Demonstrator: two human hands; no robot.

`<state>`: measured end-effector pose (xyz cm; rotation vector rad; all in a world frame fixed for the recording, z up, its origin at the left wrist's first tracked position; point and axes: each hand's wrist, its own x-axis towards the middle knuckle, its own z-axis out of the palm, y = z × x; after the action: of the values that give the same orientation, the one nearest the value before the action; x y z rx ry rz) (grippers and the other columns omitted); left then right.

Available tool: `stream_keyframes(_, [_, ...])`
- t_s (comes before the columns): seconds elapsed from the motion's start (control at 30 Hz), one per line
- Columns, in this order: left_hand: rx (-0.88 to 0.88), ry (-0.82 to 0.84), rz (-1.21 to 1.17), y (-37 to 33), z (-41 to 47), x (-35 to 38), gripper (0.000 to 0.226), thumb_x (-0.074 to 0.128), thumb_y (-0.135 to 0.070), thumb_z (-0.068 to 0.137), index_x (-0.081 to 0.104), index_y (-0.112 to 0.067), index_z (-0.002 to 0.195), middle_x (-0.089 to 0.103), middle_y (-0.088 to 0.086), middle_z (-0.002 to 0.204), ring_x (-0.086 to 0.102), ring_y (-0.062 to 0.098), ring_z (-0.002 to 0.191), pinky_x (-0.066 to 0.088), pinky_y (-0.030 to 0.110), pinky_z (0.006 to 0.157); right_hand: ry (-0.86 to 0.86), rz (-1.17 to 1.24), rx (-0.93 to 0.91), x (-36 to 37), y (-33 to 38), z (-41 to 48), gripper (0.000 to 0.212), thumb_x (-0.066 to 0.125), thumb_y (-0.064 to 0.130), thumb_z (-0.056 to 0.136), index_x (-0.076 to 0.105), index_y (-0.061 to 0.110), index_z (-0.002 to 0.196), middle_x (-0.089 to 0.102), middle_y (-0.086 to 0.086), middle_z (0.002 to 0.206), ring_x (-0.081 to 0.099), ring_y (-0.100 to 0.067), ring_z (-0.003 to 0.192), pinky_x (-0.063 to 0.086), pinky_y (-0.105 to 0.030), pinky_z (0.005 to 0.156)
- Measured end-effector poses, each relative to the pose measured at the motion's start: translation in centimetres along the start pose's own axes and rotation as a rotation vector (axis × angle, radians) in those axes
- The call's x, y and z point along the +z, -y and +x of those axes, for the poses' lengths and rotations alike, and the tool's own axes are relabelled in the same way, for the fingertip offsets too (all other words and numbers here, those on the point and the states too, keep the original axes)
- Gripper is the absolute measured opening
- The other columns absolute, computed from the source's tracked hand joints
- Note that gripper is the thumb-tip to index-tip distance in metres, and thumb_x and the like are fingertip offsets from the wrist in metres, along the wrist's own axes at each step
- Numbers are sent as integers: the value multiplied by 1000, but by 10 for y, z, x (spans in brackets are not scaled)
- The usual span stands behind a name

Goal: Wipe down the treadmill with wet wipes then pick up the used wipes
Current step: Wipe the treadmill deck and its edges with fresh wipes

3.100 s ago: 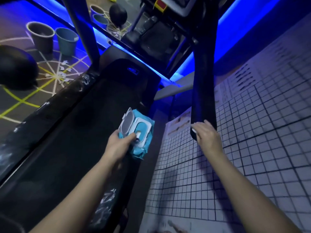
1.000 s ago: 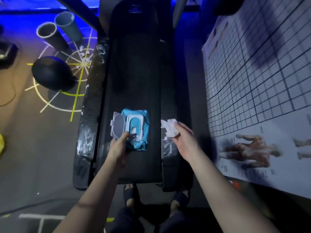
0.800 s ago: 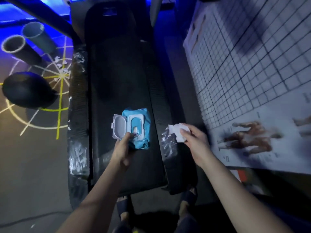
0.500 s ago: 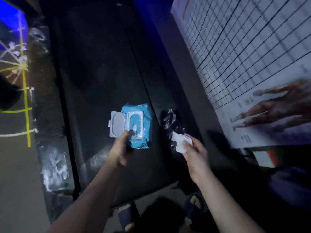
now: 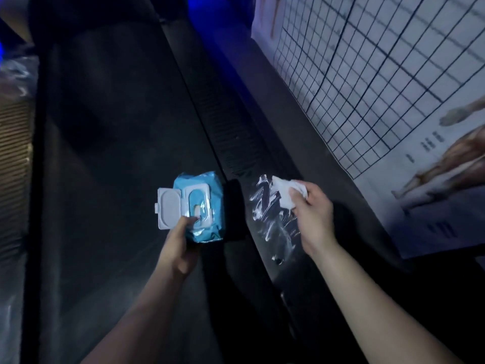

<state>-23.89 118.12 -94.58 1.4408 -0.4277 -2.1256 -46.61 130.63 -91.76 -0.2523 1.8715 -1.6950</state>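
Left hand (image 5: 181,248) around blue wipes pack (image 5: 210,185), right hand (image 5: 313,219) around crumpled wipe (image 5: 284,191); poster (image 5: 393,74) lettering too blurred.

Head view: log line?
left hand: holds blue wet-wipe pack, white lid open | right hand: presses crumpled white wipe on black treadmill rail

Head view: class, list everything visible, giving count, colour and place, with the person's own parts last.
wipe pack: one, blue, white lid open, over the belt's right edge
wipe: one, white, crumpled, at the right rail
treadmill belt: one, black, centre
right rail: one, black, ribbed, beside belt
plastic film: one patch, clear, on right rail
chart: one, white with dark grid, far right
left hand: one, holds wipe pack
right hand: one, pinches wipe
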Motion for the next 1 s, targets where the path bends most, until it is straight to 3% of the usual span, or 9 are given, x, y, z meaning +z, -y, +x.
stream_keyframes(0.1, [38,62,-17,9,28,10,54,62,-13,82,63,-3,135,72,20,128,75,30,100,60,44,91,56,-54,-136,-6,-9,27,15,69,16,95,72,29,102,75,4,103,71,-17,100,57,-41,93])
stream_keyframes(0.23, [111,143,-29,6,54,18,67,68,-15,72,62,0,137,70,23,131,71,35,108,55,50,96,82,-60,-219,-3,-11,66,16,69,9,94,73,22,102,77,3,99,72,-16,95,57,-34,89])
stream_keyframes(0.33, [171,193,-14,-3,75,19,50,64,-12,84,65,1,133,71,23,128,74,34,105,59,49,94,121,-130,-299,6,-7,95,21,67,7,94,75,25,100,77,5,96,73,-13,91,58,-29,81])
stream_keyframes(0.47, [240,250,-8,0,94,4,31,59,-8,96,68,1,124,75,21,119,78,28,93,66,38,79,139,-204,-390,16,-9,121,26,68,5,92,76,29,97,75,12,98,69,2,87,50,-9,68])
stream_keyframes(0.63, [229,254,-5,17,90,-26,35,58,-7,97,65,1,130,74,21,122,77,29,101,66,36,78,63,-243,-357,27,-18,119,31,68,0,89,76,30,92,74,8,96,70,-12,94,59,-33,88])
stream_keyframes(0.73, [260,250,-12,14,82,-17,34,58,-8,97,66,0,129,75,21,120,76,30,101,66,38,80,120,-440,-476,34,-11,106,26,69,8,89,76,33,91,72,17,93,66,-5,91,51,-21,76])
stream_keyframes(0.83, [304,262,-65,13,84,-6,34,59,-8,96,65,0,129,75,21,120,74,32,106,64,40,87,103,-563,-566,36,-9,104,23,66,11,90,78,29,96,72,13,95,64,-6,89,46,-17,69])
stream_keyframes(0.93, [294,269,-180,21,90,0,33,60,-9,96,66,-2,129,76,18,120,73,29,112,60,42,99,57,-650,-543,26,-21,105,23,62,10,91,78,27,94,74,8,95,66,-10,86,50,-20,67])
stream_keyframes(1.0, [264,268,-217,28,93,-3,32,60,-11,98,65,-2,129,75,17,122,72,27,115,60,40,97,71,-678,-509,14,-29,105,23,61,11,91,77,27,92,73,8,91,66,-8,80,48,-16,61])
